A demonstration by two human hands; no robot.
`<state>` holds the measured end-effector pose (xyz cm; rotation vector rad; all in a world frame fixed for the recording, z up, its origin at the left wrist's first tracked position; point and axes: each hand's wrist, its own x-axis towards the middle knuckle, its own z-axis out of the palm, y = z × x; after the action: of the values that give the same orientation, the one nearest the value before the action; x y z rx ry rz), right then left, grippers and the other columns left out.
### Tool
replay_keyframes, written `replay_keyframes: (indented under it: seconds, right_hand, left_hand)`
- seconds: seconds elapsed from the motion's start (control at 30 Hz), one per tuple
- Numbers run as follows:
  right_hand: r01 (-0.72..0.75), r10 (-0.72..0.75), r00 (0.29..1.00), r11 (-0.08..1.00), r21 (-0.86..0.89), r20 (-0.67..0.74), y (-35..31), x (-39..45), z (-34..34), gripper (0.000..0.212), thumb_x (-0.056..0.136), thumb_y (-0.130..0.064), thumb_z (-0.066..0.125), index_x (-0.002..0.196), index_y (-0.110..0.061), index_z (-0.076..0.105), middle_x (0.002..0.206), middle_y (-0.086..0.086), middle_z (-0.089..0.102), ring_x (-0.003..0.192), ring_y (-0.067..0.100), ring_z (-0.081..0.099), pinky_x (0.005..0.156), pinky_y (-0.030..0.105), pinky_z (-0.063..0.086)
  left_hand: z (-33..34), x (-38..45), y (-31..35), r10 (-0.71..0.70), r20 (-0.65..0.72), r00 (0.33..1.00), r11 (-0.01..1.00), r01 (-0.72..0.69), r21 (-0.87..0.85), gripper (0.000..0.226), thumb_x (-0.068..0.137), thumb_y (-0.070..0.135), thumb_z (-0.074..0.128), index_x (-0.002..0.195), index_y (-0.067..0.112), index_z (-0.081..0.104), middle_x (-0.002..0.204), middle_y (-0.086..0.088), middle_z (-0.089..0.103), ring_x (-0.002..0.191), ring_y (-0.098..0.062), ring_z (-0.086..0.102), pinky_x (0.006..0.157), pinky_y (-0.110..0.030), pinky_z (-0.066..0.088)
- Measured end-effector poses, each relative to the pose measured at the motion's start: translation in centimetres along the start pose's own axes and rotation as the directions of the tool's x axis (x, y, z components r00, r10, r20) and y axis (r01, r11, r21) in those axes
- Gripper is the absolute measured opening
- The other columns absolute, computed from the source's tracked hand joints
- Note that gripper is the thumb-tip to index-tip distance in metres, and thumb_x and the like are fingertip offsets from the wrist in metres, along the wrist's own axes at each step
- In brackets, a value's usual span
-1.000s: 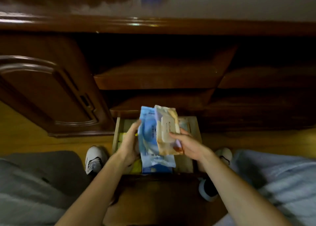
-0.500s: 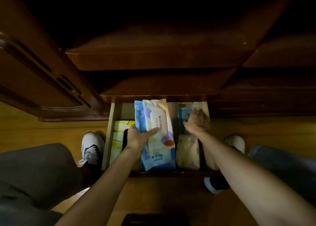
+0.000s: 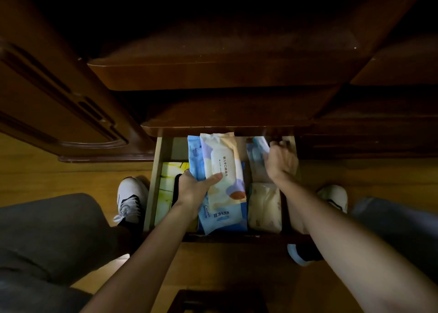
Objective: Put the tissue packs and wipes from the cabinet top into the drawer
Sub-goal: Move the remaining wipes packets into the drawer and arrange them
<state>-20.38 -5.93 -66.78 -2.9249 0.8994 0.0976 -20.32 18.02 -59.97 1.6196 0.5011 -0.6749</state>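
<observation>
The bottom drawer (image 3: 151,189) stands pulled out below me. My left hand (image 3: 194,189) grips two wipes packs over its middle: a cream pack (image 3: 225,170) on top of a blue pack (image 3: 220,220). My right hand (image 3: 280,161) reaches into the drawer's far right corner, fingers curled around a pale blue-and-white pack (image 3: 254,153) there; the grip is partly blurred. A cream tissue pack (image 3: 264,206) lies at the drawer's right front. A yellow pack (image 3: 169,189) lies along its left side.
Closed dark wooden drawers (image 3: 225,75) overhang the open one. An open cabinet door (image 3: 59,104) juts out at the left. My white shoes (image 3: 131,198) stand on the wooden floor on either side of the drawer. A dark object (image 3: 218,301) sits at the bottom edge.
My right hand let go of the two packs and moved into the drawer's far right corner. My left hand lowered both packs into the drawer. My head tilted further down.
</observation>
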Motion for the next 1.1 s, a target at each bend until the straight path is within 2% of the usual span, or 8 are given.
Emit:
replay_keyframes:
  seconds: [0.1,0.2,0.27,0.4,0.63,0.9,1.03,1.1]
  right_hand:
    - [-0.171,0.031,0.955,0.869,0.464,0.293,0.7,-0.5,-2.3,0.027,0.099,-0.034,0.061,0.113,-0.012,0.067,0.102,0.01,0.073,0.089,0.027,0.071,0.074,0.037,0.059]
    - [-0.539,-0.199,0.764,0.328,0.776,0.614,0.4,-2.7,-5.6,0.032,0.099,-0.031,0.061,0.123,-0.011,0.066,0.097,0.009,0.078,0.083,0.022,0.076,0.064,0.031,0.059]
    - [-0.603,-0.4,0.667,0.206,0.771,0.628,-0.6,-4.5,-6.7,0.03,0.101,-0.034,0.056,0.124,-0.016,0.065,0.107,0.008,0.078,0.095,0.021,0.075,0.072,0.033,0.06]
    - [-0.554,-0.291,0.726,0.288,0.781,0.623,-2.9,-7.7,-6.4,0.034,0.096,-0.025,0.067,0.128,-0.018,0.059,0.109,0.002,0.076,0.099,0.018,0.075,0.087,0.039,0.061]
    - [-0.542,-0.112,0.803,0.271,0.795,0.585,-2.7,-7.0,-6.4,0.023,0.093,-0.014,0.07,0.113,-0.023,0.063,0.113,0.004,0.075,0.099,0.02,0.074,0.092,0.047,0.059]
    - [-0.737,-0.089,0.594,0.339,0.585,0.8,-0.2,-4.5,-6.9,0.026,0.097,-0.004,0.061,0.123,-0.008,0.06,0.114,0.016,0.073,0.102,0.029,0.074,0.088,0.047,0.06]
    - [-0.718,0.157,0.692,0.253,0.648,0.705,-0.5,-2.3,-5.4,0.03,0.1,-0.003,0.059,0.13,-0.003,0.056,0.124,0.019,0.068,0.108,0.036,0.069,0.07,0.045,0.059]
    - [-0.67,0.27,0.74,0.38,0.638,0.616,-0.8,-1.3,-4.1,0.022,0.103,-0.009,0.055,0.124,-0.006,0.059,0.123,0.015,0.068,0.098,0.03,0.07,0.061,0.035,0.054]
  left_hand:
    - [-0.3,-0.5,0.2,0.008,-0.022,1.0,1.0,-0.008,-0.01,0.047,0.07,0.016,0.089,0.109,0.01,0.063,0.098,-0.008,0.076,0.078,-0.023,0.076,0.06,-0.038,0.061]
    - [-0.6,-1.2,0.4,0.002,-0.029,1.0,0.999,-0.003,-0.038,0.047,0.065,0.017,0.092,0.102,0.012,0.064,0.094,-0.007,0.076,0.074,-0.024,0.076,0.058,-0.038,0.062]
    - [-0.6,-1.7,0.4,-0.012,0.004,1.0,0.996,0.012,-0.087,0.053,0.062,0.016,0.094,0.105,0.007,0.065,0.094,-0.01,0.077,0.076,-0.028,0.076,0.066,-0.047,0.063]
    - [-0.3,-2.4,0.0,-0.006,0.04,0.999,0.996,0.01,-0.093,0.042,0.075,0.029,0.086,0.104,0.005,0.067,0.095,-0.015,0.077,0.081,-0.033,0.075,0.074,-0.051,0.062]
    - [-0.5,-2.3,-0.1,0.11,-0.191,0.975,0.994,-0.112,-0.002,0.027,0.103,0.035,0.049,0.09,0.014,0.058,0.095,-0.015,0.07,0.09,-0.034,0.07,0.082,-0.058,0.058]
    - [-4.1,0.4,1.2,0.117,-0.481,0.869,0.987,-0.157,-0.045,0.022,0.104,0.03,0.049,0.099,0.011,0.058,0.096,-0.01,0.063,0.092,-0.025,0.062,0.076,-0.035,0.048]
    - [-3.3,0.8,0.9,0.067,-0.43,0.901,0.991,-0.111,-0.08,0.03,0.103,0.031,0.05,0.106,0.004,0.062,0.108,-0.015,0.068,0.1,-0.03,0.066,0.088,-0.045,0.056]
    - [-2.8,0.6,0.5,0.029,-0.406,0.913,0.987,-0.089,-0.13,0.032,0.103,0.031,0.051,0.111,0.002,0.063,0.112,-0.018,0.069,0.105,-0.032,0.067,0.092,-0.051,0.056]
